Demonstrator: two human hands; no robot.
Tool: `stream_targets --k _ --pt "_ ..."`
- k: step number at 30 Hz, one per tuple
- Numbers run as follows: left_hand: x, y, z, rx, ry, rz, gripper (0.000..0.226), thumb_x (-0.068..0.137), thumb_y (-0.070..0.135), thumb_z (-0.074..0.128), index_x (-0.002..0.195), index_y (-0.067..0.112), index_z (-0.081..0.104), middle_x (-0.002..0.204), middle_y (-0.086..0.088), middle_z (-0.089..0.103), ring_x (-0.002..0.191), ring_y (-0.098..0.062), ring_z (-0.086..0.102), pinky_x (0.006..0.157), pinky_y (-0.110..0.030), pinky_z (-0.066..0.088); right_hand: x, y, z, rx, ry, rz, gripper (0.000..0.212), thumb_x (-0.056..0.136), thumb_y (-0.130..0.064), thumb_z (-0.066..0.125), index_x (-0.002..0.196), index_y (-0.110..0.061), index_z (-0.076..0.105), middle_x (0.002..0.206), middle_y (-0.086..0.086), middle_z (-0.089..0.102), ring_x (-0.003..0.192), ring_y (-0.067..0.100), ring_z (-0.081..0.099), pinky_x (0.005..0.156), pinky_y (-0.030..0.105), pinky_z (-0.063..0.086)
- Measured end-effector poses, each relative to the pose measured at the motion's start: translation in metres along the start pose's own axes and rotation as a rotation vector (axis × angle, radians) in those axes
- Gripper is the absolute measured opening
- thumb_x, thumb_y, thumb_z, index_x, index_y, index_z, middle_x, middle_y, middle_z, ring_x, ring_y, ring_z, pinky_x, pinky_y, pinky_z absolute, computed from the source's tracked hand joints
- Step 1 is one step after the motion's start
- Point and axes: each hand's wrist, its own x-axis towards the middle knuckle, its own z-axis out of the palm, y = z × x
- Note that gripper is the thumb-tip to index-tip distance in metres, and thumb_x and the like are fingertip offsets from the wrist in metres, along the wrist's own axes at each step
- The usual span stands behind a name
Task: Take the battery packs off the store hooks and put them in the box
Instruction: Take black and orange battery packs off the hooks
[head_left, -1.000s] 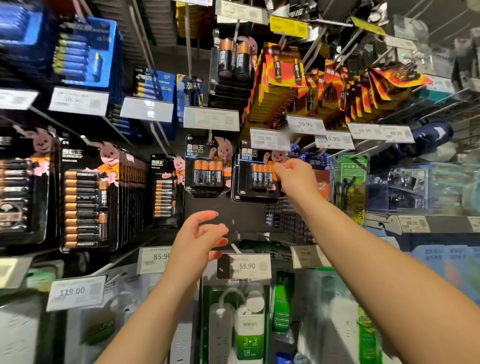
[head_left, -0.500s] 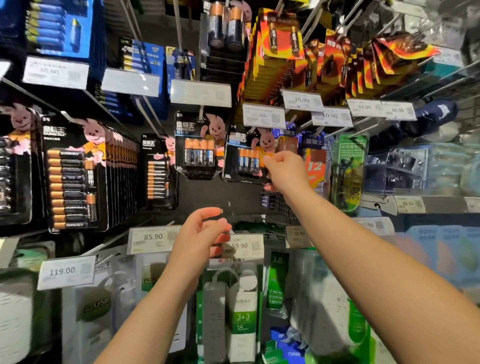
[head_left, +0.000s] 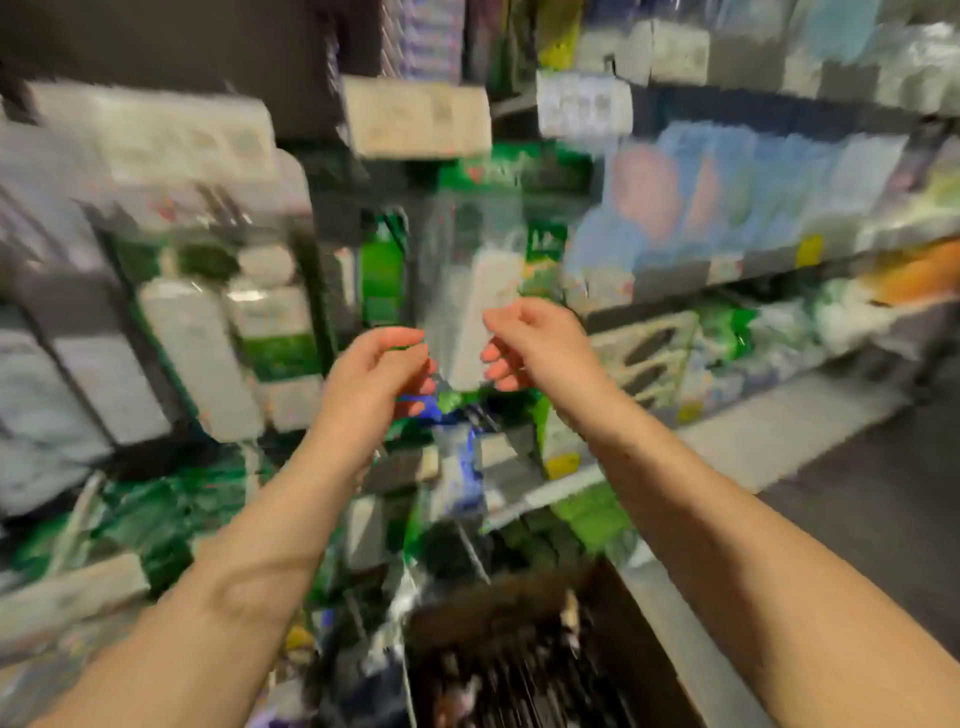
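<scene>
Battery pack not discernible; box (head_left: 519, 649) below hands.

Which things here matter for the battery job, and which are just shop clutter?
Part of the job:
- left hand, fingers loosely curled, nothing seen in it
- right hand, likewise
- dark box below the arms, contents too blurred to tell

Just there:
- price tag
- white and green packages on the shelves
- blue packages
- floor

No battery pack can be made out.
</scene>
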Motion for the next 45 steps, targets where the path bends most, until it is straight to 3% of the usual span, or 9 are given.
stream_targets --k 4,8,14,17,21,27,35,39,45 --pt "-0.008 -0.09 0.014 0.093 -0.063 -0.216 0.014 0.099 0.008 0.05 0.096 0.016 0.06 0.076 0.001 0.065 0.057 -0.003 0.062 0.058 -0.02 0.047 -0.016 0.099 -0.013 -0.036 -0.01 0.235 0.029 0.098 -0.017 0.054 0.069 -0.014 0.049 0.048 -0.003 0.056 0.037 0.005 0.051 0.04 0.016 0.043" --pt "-0.035 -0.175 0.033 0.151 -0.038 -0.432 0.016 0.099 0.01 0.052 0.091 0.024 0.057 0.078 0.001 0.066 0.067 -0.011 0.061 0.062 -0.024 0.048 -0.044 0.192 -0.023 -0.076 -0.002 0.423 0.02 0.096 -0.022 0.058 0.078 -0.014 0.055 0.065 0.006 0.062 0.05 0.015 0.058 0.055 0.029 0.049" --pt "-0.082 -0.286 0.053 0.21 -0.032 -0.747 0.015 0.1 0.014 0.051 0.09 0.025 0.055 0.081 0.001 0.064 0.064 -0.009 0.057 0.059 -0.022 0.046 -0.088 0.306 -0.037 -0.106 0.004 0.688 0.02 0.098 -0.023 0.054 0.079 -0.017 0.049 0.07 0.005 0.061 0.047 0.006 0.056 0.047 0.019 0.047" --pt "-0.108 -0.337 0.046 0.229 -0.027 -0.878 0.007 0.101 0.019 0.051 0.103 0.023 0.057 0.09 0.0 0.066 0.074 -0.011 0.061 0.07 -0.027 0.05 -0.113 0.356 -0.044 -0.131 -0.031 0.818 0.012 0.097 -0.027 0.056 0.089 -0.018 0.055 0.079 0.005 0.065 0.062 0.01 0.061 0.061 0.026 0.051" --pt "-0.132 -0.395 0.033 0.204 0.096 -1.04 0.019 0.1 0.021 0.055 0.119 0.019 0.056 0.096 -0.002 0.066 0.083 -0.013 0.063 0.069 -0.026 0.05 -0.134 0.408 -0.045 -0.183 -0.099 0.947 0.018 0.098 -0.029 0.055 0.107 -0.014 0.058 0.093 0.005 0.067 0.077 0.011 0.064 0.072 0.026 0.055" --pt "-0.14 -0.448 0.044 0.152 0.15 -1.122 0.007 0.098 0.021 0.058 0.101 0.027 0.061 0.11 0.0 0.065 0.097 -0.012 0.065 0.08 -0.027 0.053 -0.143 0.468 -0.034 -0.212 -0.14 0.963 0.011 0.097 -0.023 0.056 0.105 -0.016 0.06 0.097 0.004 0.066 0.081 0.011 0.063 0.073 0.025 0.055" --pt "-0.143 -0.477 0.069 0.196 0.101 -1.08 0.058 0.097 0.02 0.058 0.15 0.018 0.033 0.122 0.004 0.052 0.111 -0.013 0.053 0.102 -0.035 0.046 -0.141 0.49 -0.047 -0.185 -0.107 0.918 0.015 0.098 -0.027 0.053 0.109 -0.018 0.059 0.1 0.004 0.067 0.089 0.015 0.066 0.077 0.026 0.056" --pt "-0.137 -0.481 0.081 0.346 0.009 -1.066 0.068 0.094 0.024 0.064 0.153 0.014 0.029 0.143 -0.005 0.048 0.119 -0.018 0.052 0.096 -0.03 0.043 -0.144 0.49 -0.058 -0.175 -0.072 0.925 0.016 0.097 -0.027 0.054 0.108 -0.017 0.06 0.098 0.003 0.067 0.091 0.015 0.066 0.082 0.03 0.057" --pt "-0.131 -0.497 0.083 0.613 -0.113 -1.003 0.067 0.09 0.037 0.068 0.144 0.005 0.045 0.14 -0.011 0.054 0.126 -0.028 0.053 0.1 -0.032 0.044 -0.147 0.497 -0.067 -0.148 -0.042 0.944 0.016 0.097 -0.025 0.054 0.108 -0.015 0.061 0.097 0.002 0.068 0.087 0.014 0.066 0.083 0.032 0.057"
